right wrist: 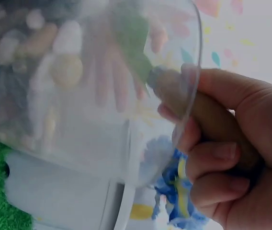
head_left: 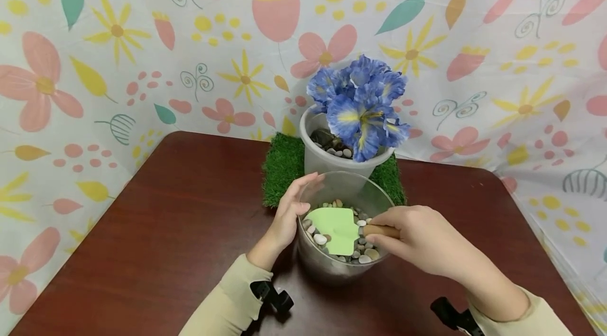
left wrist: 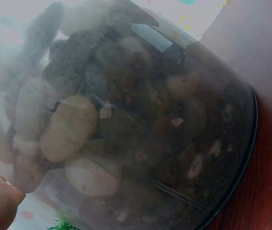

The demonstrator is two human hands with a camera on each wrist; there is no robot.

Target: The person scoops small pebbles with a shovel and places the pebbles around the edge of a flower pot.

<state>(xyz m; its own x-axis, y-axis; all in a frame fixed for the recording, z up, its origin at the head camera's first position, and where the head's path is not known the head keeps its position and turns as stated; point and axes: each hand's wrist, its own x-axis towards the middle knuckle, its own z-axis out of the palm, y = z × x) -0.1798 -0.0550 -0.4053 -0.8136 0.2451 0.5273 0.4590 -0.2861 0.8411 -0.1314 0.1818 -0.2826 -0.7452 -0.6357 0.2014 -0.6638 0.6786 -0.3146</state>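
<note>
In the head view, a clear round container (head_left: pixel 327 268) holds pebbles (head_left: pixel 365 258) of mixed colours. My left hand (head_left: pixel 283 216) holds its left side, with fingers along the outside and the thumb at the rim. Through the clear wall, those fingers (right wrist: pixel 117 81) show stretched in the right wrist view. My right hand (head_left: pixel 417 238) grips the wooden handle (head_left: pixel 383 230) of a small hand trowel. Its light green blade (head_left: pixel 334 228) lies over the pebbles inside the container, pointing left. Dark, soil-like matter (left wrist: pixel 174 143) shows low in the container in the left wrist view.
Behind the container, a grey-white pot (head_left: pixel 332 165) with blue flowers (head_left: pixel 362 109) and stones stands on a green turf mat (head_left: pixel 284 170). The dark red-brown table (head_left: pixel 180 230) meets a flower-patterned cloth (head_left: pixel 156 51) at the back.
</note>
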